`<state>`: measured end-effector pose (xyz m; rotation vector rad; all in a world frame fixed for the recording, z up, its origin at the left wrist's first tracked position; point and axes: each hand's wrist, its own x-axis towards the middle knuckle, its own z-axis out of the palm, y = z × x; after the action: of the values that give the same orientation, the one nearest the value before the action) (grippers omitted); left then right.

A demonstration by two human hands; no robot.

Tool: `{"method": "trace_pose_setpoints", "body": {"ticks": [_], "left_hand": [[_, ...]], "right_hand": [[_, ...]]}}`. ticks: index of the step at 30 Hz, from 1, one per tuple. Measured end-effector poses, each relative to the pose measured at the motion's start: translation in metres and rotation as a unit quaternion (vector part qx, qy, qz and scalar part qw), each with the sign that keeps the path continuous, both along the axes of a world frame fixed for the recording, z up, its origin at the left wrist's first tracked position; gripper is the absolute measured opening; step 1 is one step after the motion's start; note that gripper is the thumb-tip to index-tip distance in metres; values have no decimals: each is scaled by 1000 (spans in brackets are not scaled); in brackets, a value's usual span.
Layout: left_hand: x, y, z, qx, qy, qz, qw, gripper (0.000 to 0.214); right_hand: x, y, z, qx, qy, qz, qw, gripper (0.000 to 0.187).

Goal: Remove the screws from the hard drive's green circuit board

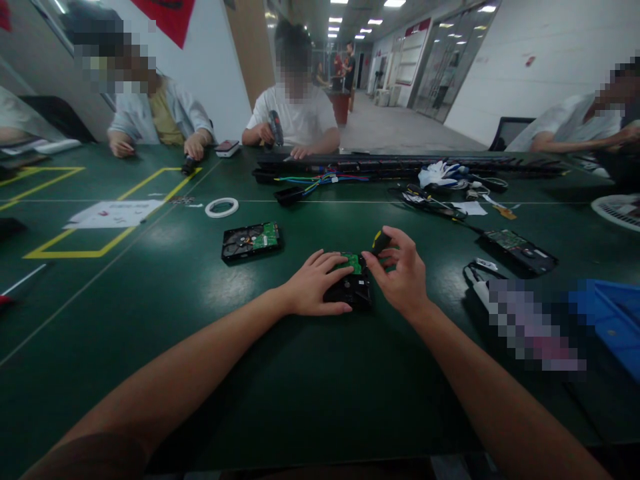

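Observation:
A black hard drive [350, 289] with a green circuit board on top lies on the green table [280, 373] in front of me. My left hand [315, 283] rests on its left side, fingers laid over the board and thumb along the near edge, steadying it. My right hand [400, 273] is closed round a screwdriver with a black and yellow handle [381, 240], held upright over the drive's right side. The tip is hidden behind my fingers.
A second hard drive [250, 241] lies to the left, a third [520, 250] to the right. A white tape ring [221, 207], papers [113, 214], cables [320, 180], a long black rack [400, 163] and a blue tray [613, 320] are about. Several people sit around the table.

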<state>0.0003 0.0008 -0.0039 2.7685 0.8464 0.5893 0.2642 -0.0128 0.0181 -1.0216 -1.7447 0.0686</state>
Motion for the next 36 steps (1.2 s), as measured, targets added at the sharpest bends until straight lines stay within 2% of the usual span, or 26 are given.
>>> {"method": "trace_pose_setpoints", "body": {"ticks": [4,12,18,30,36], "left_hand": [[-1,-1,1,2,5,2,1000,90],[-1,-1,1,3,4,3,1000,91],[0,0,0,2,10,0,1000,90],[-1,0,1,0,4,0,1000,90],[0,-1,1,0,1,1,1000,89]], "right_hand": [[-1,-2,3,-5,-7,5,1000,60],[-4,-4,0,-8,-3,30,1000,65],[-3,-4,1,6,-17,30,999,65],[-5,-6,2,-20,6,32,999,65],[-2,-4,3,-5,-12,30,999,64]]}}
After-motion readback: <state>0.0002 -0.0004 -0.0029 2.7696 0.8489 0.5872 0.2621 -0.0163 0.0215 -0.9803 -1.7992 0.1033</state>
